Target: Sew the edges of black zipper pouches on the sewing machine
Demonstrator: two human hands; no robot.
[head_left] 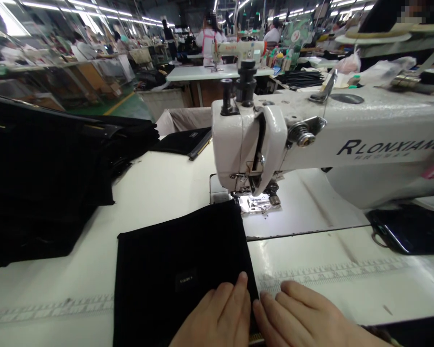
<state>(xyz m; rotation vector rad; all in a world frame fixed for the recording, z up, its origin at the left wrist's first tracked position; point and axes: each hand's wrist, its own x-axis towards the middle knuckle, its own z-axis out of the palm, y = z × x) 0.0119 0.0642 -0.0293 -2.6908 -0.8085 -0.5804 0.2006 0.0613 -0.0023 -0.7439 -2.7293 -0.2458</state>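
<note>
Where the white table (166,188) bears the sewing machine (307,156) towards its right edge, the black fabric piece (155,274) lies towards the near edge. On it rests the left hand (219,315); the right hand (305,315) meets its side, both with fingers together, though whether either pinches I cannot tell. Uneven pressure could skew its far corner beside the lit metal plate (258,204), perhaps causing puckers.
</note>
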